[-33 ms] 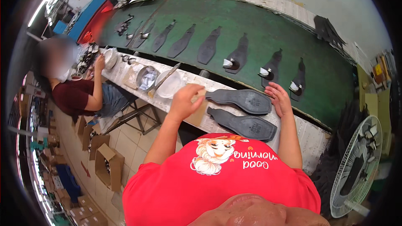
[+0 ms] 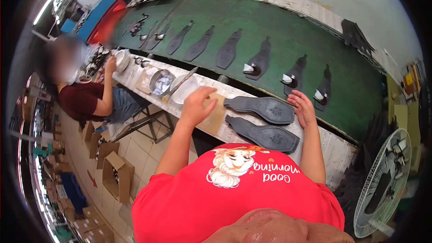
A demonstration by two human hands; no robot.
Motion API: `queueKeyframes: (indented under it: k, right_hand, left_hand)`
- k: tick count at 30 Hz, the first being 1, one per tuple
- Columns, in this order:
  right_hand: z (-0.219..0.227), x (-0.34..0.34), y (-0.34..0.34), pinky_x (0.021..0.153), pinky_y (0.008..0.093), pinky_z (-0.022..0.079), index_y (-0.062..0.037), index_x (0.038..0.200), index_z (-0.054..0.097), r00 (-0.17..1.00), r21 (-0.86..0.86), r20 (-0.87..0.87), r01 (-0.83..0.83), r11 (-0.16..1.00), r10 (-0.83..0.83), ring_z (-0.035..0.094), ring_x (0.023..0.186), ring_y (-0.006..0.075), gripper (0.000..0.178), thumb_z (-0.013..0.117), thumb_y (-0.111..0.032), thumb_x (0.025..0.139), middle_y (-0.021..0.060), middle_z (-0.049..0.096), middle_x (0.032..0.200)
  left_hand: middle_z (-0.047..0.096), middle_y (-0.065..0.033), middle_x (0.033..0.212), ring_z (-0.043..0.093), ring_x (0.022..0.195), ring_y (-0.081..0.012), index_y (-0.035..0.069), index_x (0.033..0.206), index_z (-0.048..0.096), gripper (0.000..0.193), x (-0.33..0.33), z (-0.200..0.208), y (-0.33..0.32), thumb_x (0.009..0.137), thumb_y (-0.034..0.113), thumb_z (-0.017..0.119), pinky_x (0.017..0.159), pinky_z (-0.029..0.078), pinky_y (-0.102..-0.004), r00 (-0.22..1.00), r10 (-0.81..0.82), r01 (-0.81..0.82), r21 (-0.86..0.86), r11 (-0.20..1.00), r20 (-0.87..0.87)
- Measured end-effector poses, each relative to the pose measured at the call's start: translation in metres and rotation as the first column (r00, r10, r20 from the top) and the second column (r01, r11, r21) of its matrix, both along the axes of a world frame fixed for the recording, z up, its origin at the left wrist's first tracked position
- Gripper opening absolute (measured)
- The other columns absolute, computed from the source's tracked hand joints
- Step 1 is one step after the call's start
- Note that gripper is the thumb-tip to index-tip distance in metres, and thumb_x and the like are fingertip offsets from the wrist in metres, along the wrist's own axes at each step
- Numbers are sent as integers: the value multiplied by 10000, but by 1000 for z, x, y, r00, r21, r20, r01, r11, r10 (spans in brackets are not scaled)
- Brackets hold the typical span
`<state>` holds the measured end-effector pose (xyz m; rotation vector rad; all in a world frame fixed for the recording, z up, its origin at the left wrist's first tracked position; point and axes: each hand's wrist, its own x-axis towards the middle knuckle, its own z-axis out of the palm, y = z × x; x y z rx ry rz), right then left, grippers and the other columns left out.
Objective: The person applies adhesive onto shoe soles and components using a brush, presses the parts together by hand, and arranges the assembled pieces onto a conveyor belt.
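Observation:
Two dark grey, flat, sole-shaped pieces lie side by side on the whitish bench in front of me, narrow tails pointing left. The farther piece [image 2: 265,109] has its wide end by my right hand [image 2: 303,108], whose fingers are stretched out at its edge. The nearer piece [image 2: 265,134] rests closer to my shirt. Left of the tails, my left hand [image 2: 197,107] hovers over a tan board [image 2: 215,119], thumb and fingers apart with nothing seen between them. Whether my right fingertips touch the farther piece, I cannot tell.
Beyond the bench, a green belt [image 2: 189,13] carries a row of similar dark pieces, some with a white-and-black part on them. A white bowl [image 2: 185,91] and a metal bowl [image 2: 161,83] stand at left, a stick across them. A co-worker [image 2: 85,96] sits farther left; a fan [image 2: 382,184] stands right.
The whole view has shifted slightly. Both hands keep nearly the same place and pose, and the two sole-shaped pieces have not visibly moved on the bench.

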<state>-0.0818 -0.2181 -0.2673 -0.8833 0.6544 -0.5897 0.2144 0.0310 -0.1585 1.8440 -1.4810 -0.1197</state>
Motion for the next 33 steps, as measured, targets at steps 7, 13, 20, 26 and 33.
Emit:
queueKeyframes:
  k: [7,13,20,26,33]
  right_hand:
    - [-2,5,2,854,299,475,-46,1223,542,1000,-55,-5,0,998,0,613,968,154,372,627,-184,888,70,636,1084]
    - [-8,3,3,847,290,485,-27,1230,534,996,-85,-83,-18,996,11,614,948,154,383,632,-169,889,75,631,1072]
    - [-8,-7,3,842,276,466,-33,1244,536,990,-136,-142,-2,991,-17,610,970,155,395,627,-178,888,74,631,1095]
    - [-9,0,-5,859,298,457,-33,1258,526,996,-126,-83,-25,992,14,605,1009,165,405,620,-180,893,78,632,1114]
    - [6,1,3,874,294,469,-25,1230,547,989,-93,-145,14,996,-28,611,973,165,378,633,-146,882,91,631,1092]
  left_hand:
    - [639,-120,1023,639,862,-315,99,1104,632,333,77,-9,33,795,215,678,772,508,-438,821,502,-550,137,824,272]
    - [674,-128,997,638,924,-330,125,1023,700,256,90,-24,49,786,212,649,824,513,-433,724,615,-690,345,636,312]
    - [675,-155,922,644,857,-347,85,971,694,284,84,0,60,775,265,597,754,520,-432,674,733,-730,232,643,87]
    - [677,-90,799,596,557,-106,24,966,518,156,90,10,71,930,170,560,522,458,-231,618,446,-624,-59,779,-647]
    - [683,-117,864,637,628,-118,11,1068,506,175,71,-4,51,933,103,567,552,484,-206,618,317,-555,-113,824,-720]
